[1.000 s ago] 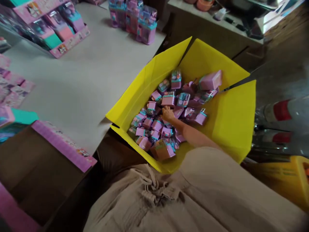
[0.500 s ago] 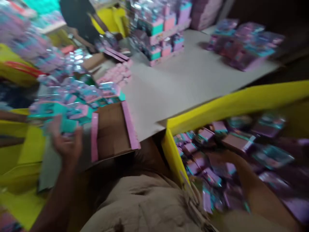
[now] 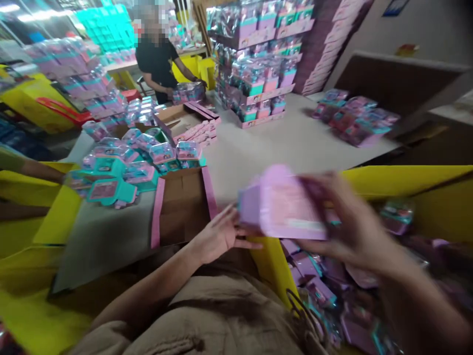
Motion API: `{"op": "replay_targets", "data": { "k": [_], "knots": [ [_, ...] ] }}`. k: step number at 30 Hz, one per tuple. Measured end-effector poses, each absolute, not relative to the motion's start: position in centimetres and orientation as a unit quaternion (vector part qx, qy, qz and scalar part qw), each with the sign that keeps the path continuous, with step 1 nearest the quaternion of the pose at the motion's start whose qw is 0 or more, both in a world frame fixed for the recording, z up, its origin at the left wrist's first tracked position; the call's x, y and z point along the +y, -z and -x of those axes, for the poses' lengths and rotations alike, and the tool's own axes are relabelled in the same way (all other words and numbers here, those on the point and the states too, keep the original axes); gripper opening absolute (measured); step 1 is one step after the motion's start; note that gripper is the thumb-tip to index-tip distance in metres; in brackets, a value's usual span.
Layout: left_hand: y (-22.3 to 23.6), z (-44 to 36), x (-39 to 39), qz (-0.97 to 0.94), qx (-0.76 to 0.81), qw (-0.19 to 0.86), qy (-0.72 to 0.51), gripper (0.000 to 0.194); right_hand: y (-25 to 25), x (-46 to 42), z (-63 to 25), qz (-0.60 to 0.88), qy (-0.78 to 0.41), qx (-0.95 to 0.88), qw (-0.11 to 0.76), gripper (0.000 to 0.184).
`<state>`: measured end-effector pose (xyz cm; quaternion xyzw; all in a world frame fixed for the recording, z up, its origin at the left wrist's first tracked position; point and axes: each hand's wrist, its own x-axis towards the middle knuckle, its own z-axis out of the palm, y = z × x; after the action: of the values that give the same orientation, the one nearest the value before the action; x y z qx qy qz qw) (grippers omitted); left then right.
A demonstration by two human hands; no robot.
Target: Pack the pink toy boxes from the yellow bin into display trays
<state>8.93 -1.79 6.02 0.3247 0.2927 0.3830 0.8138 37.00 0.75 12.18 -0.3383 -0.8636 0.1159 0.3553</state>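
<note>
Gripping a boxy pink toy pack [image 3: 284, 204], right hand [image 3: 347, 222].

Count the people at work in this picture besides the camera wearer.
2. One person in a black top stands at the far table; a second shows only as a forearm at the left edge. Others may be hidden.

A long pale grey worktable [image 3: 281, 143] stands before a plain beige wall [image 3: 424, 29], under dim indoor light.
</note>
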Motion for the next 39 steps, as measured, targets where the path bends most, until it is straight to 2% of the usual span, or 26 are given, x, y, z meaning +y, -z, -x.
{"op": "replay_targets", "data": {
  "k": [4, 7, 11, 14, 16, 19, 23, 27, 33, 37, 39],
  "knots": [
    [-4.9, -5.6, -1.9, -0.241, 0.292, 0.81, -0.447, 0.074, -10.4, 1.8, -29.5, 0.266, -0.116, -0.884, 0.366, 0.091],
    [-4.0, -2.8, -2.5, -0.231, 0.294, 0.794, -0.479, 0.079, -8.5, 2.9, -26.0, 0.22, -0.16, -0.881, 0.388, 0.102],
    [-3.7, -0.2, -3.1, -0.235, 0.287, 0.778, -0.508, 0.082, -7.4, 3.7, -24.6, 0.161, -0.164, -0.895, 0.382, 0.096],
    [-3.9, 1.4, -3.0, -0.234, 0.322, 0.783, -0.479, 0.079, -6.7, 3.9, -24.6, 0.103, -0.082, -0.944, 0.302, 0.082],
    [-4.1, 2.2, -3.1, -0.244, 0.362, 0.765, -0.474, 0.071, -6.1, 3.8, -24.7, 0.09, -0.081, -0.956, 0.266, 0.082],
    [-4.6, 2.4, -3.3, -0.276, 0.398, 0.694, -0.532, 0.068, -5.3, 3.5, -24.6, 0.16, -0.255, -0.911, 0.281, 0.083],
    [-5.0, 1.8, -3.9, -0.336, 0.416, 0.621, -0.573, 0.088, -4.3, 3.7, -23.7, 0.247, -0.565, -0.735, 0.28, 0.081],
    [-4.3, 1.7, -4.2, -0.37, 0.421, 0.599, -0.572, 0.102, -3.7, 4.0, -22.6, 0.25, -0.684, -0.627, 0.276, 0.083],
    [-3.2, 2.2, -4.5, -0.41, 0.428, 0.585, -0.554, 0.111, -3.0, 3.9, -22.3, 0.26, -0.698, -0.61, 0.271, 0.074],
    [-3.4, 3.0, -4.3, -0.39, 0.453, 0.595, -0.538, 0.094, -2.3, 4.7, -22.0, 0.258, -0.662, -0.655, 0.256, 0.073],
    [-3.4, 4.2, -3.3, -0.377, 0.474, 0.592, -0.531, 0.082, -2.4, 6.3, -21.4, 0.302, -0.583, -0.722, 0.219, 0.069]
  ]
}}
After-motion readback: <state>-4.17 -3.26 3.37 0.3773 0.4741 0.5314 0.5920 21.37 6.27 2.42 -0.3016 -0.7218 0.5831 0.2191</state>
